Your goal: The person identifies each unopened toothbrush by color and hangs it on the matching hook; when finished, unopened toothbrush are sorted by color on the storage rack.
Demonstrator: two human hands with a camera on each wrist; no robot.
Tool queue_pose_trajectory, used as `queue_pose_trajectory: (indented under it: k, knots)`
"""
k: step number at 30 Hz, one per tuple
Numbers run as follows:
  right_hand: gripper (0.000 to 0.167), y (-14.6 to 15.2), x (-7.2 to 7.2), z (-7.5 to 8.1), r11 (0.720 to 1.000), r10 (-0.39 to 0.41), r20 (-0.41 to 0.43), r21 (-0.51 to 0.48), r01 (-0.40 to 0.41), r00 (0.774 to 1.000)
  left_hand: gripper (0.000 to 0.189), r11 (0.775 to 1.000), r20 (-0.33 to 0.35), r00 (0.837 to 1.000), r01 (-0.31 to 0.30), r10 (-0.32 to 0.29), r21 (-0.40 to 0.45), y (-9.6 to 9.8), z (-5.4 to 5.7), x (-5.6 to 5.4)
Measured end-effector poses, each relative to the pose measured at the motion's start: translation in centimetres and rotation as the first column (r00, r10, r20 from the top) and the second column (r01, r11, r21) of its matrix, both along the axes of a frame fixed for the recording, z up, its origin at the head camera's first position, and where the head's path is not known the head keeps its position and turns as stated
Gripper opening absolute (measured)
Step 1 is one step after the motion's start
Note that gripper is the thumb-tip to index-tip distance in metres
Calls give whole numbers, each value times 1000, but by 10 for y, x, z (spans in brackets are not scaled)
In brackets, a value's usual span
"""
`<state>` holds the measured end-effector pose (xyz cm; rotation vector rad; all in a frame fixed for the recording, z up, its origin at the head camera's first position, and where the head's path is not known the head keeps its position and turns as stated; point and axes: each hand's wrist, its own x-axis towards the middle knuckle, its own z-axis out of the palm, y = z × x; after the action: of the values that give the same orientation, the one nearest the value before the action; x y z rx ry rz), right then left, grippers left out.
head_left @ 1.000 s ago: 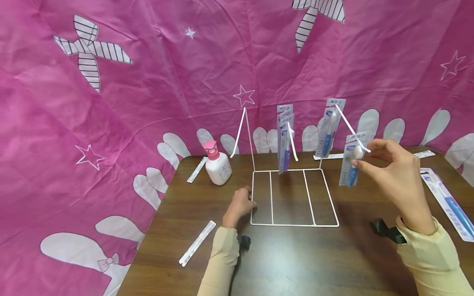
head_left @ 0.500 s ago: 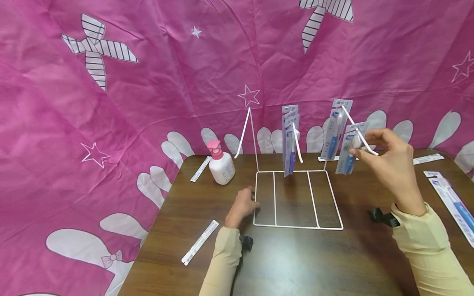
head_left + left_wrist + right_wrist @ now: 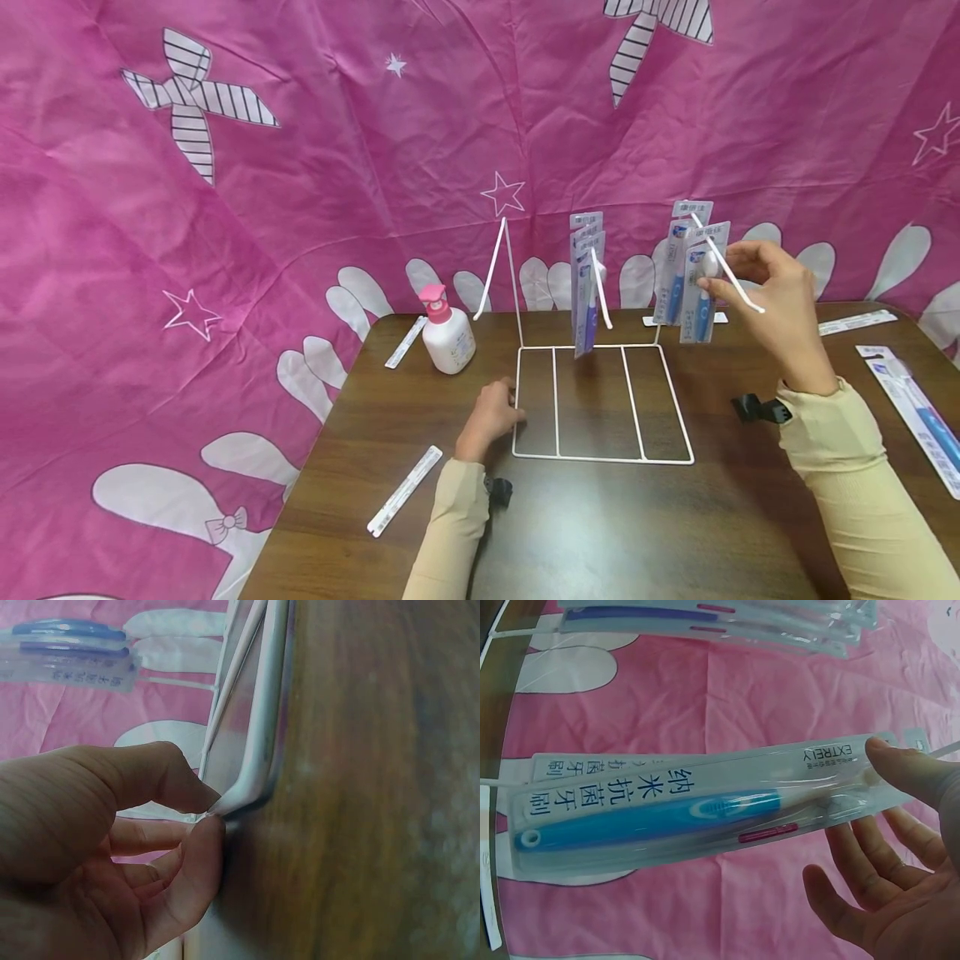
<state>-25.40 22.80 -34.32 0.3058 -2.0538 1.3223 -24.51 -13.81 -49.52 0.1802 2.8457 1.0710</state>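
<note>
My right hand (image 3: 780, 312) pinches a packaged toothbrush (image 3: 652, 825) with a blue handle. Its card hangs on the right prong of a white wire rack (image 3: 603, 459), in front of another packaged blue toothbrush (image 3: 671, 287) on the same prong. Low at the rack's left side, my left hand (image 3: 491, 415) holds the base wire between thumb and finger, as the left wrist view shows up close. Several packaged toothbrushes (image 3: 587, 292), the front one purple, hang on the middle prong. Nothing hangs from the left prong (image 3: 490, 271).
A white pump bottle (image 3: 450, 343) with a pink top stands left of the rack. Narrow white packets (image 3: 405, 492) lie on the brown table (image 3: 592, 542). Another packaged toothbrush (image 3: 911, 417) lies at the right. Behind hangs a pink patterned cloth (image 3: 337, 167).
My right hand has moved the pinched toothbrush back along the right prong, away from its tip and toward the one behind. My left hand keeps its hold on the rack.
</note>
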Motion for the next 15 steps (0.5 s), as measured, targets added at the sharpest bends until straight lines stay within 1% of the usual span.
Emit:
queue_pose_trajectory:
  k: [3, 6, 12, 15]
  knots:
    - [40, 1, -8, -1, 1000, 15, 0, -6, -15, 1000, 39, 1000, 1, 1000, -2, 2, -5, 0, 1, 0]
    - [39, 1, -14, -2, 1000, 4, 15, 4, -4, 1000, 41, 1000, 0, 1000, -2, 2, -3, 0, 2, 1]
    - [38, -1, -19, 0, 999, -16, 42, 29, 15, 999, 43, 1000, -25, 1000, 2, -3, -27, 1, 2, 3]
    - [38, -2, -20, 2, 999, -10, 41, 37, 9, 999, 44, 999, -19, 1000, -1, 0, -34, 1, 3, 3]
